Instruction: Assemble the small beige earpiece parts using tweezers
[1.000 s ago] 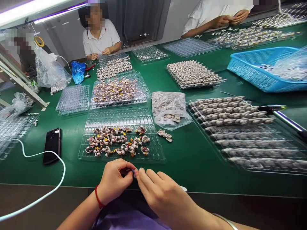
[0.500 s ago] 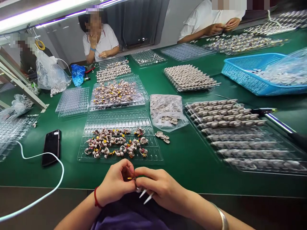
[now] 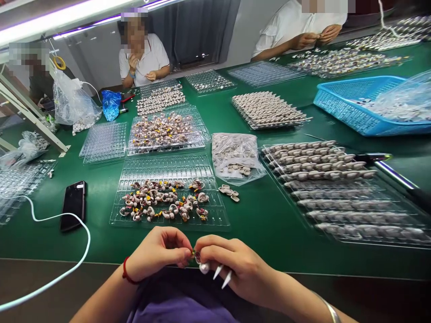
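Observation:
In front of my lap, my left hand (image 3: 164,251) is closed in a pinch, thumb and forefinger at the edge of a small beige earphone part (image 3: 204,268). What exactly lies between those fingertips is too small to tell. My right hand (image 3: 235,262) grips the same part, whose round pale end shows below its fingers. Two white pointed tips, like those of tweezers (image 3: 222,277), stick out from under the right hand's fingers. Just beyond both hands, a clear plastic tray (image 3: 215,220) carries many similar beige earphone parts (image 3: 151,199) with yellow tabs.
Behind are another loaded tray (image 3: 168,130) and a bag of beige shells (image 3: 234,152), with a few loose shells (image 3: 229,193). A phone (image 3: 73,204) and white cable (image 3: 88,251) are left; filled trays (image 3: 350,202) and a blue basket (image 3: 357,123) right. Co-workers sit across.
Both hands have shifted slightly apart, the right one moving rightward with the earphone part and white tips. More of the part's round end now shows.

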A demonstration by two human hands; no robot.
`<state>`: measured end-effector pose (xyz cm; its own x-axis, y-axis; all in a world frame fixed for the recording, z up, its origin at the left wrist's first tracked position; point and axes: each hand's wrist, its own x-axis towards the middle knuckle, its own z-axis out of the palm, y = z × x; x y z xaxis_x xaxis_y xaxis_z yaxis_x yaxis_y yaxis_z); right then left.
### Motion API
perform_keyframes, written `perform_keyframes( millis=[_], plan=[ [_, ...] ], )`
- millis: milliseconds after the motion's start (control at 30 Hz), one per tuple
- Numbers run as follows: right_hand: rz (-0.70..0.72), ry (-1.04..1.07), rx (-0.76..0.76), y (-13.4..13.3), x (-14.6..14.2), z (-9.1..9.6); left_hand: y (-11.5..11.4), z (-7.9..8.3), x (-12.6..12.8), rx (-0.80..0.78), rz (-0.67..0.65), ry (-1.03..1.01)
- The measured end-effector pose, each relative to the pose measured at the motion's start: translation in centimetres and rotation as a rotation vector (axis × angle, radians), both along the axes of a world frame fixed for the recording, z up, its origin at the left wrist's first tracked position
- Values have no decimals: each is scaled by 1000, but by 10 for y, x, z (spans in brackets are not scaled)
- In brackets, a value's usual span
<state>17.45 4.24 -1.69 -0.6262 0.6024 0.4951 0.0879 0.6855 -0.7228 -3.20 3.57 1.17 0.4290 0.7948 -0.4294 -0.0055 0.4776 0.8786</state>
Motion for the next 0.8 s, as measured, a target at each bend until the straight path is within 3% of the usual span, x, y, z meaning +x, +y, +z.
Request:
perform_keyframes(
  millis=[267, 467, 800],
  plan=[
    [-63, 32, 24, -6, 0, 3, -16, -12, 5, -171, 89, -217],
    [-86, 40, 49, -8, -1, 8, -27, -13, 13, -114, 236, -227],
    [-89, 69, 26, -14, -2, 11, -29, -13, 15, -66, 247, -257]
  ],
)
